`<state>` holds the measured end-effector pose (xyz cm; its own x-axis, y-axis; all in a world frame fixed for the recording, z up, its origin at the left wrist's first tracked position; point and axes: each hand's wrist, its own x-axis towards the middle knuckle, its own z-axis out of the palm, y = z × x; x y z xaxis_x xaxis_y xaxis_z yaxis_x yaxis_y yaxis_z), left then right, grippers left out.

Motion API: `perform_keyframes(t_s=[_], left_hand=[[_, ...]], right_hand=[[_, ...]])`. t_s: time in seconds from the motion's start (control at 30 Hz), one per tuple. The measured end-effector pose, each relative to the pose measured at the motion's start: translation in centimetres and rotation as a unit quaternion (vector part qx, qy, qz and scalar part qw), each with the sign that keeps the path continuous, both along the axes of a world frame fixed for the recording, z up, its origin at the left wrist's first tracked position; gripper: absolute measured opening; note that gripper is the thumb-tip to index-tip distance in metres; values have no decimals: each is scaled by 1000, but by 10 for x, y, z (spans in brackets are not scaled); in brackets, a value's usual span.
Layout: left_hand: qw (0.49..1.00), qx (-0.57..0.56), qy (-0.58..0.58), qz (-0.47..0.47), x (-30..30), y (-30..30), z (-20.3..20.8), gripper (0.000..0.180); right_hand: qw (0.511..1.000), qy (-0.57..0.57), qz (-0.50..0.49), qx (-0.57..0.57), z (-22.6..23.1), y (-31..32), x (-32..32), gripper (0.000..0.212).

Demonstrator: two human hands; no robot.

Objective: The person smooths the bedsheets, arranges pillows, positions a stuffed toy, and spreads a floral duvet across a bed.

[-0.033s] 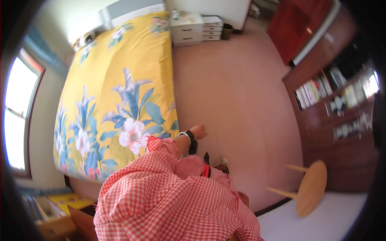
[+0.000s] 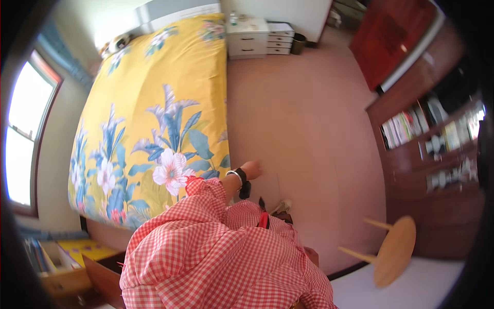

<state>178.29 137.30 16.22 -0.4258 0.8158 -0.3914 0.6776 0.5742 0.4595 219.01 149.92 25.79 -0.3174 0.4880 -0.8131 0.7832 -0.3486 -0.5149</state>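
Wooden shelves (image 2: 432,139) hold books; hand (image 2: 250,169) near bed (image 2: 154,113).

Nothing is changing between the two views: the outstretched hand (image 2: 251,169) is still hanging at the corner of the yellow flowered bedspread (image 2: 154,103), and the wooden stool (image 2: 393,251) is staying put.

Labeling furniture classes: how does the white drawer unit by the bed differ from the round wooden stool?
The white drawer unit is boxy and painted white; the round wooden stool is a pale bare-wood disc on thin legs. The unit stands beside the yellow floral bedspread; the stool appears tipped, legs pointing sideways. Both rest on the pink floor.
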Motion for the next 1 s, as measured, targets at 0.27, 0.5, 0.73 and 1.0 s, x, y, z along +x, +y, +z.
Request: perform_keyframes(t_s=[0.27,0.5,0.73,1.0], left_hand=[[984,-110,137,10,-12,-70,-62,23],[945,-37,-4,324,-8,-73,-8,22],[790,37,-71,608,-64,-89,-22,27],[765,88,-67,635,-229,-86,-47,25]], right_hand=[[983,24,183,20,-205,180,-14,29],[925,-8,370,-84,-151,304,-165,22],[935,54,347,52,-98,300,-394,26],[892,10,451,2,-106,239,-523,32]])
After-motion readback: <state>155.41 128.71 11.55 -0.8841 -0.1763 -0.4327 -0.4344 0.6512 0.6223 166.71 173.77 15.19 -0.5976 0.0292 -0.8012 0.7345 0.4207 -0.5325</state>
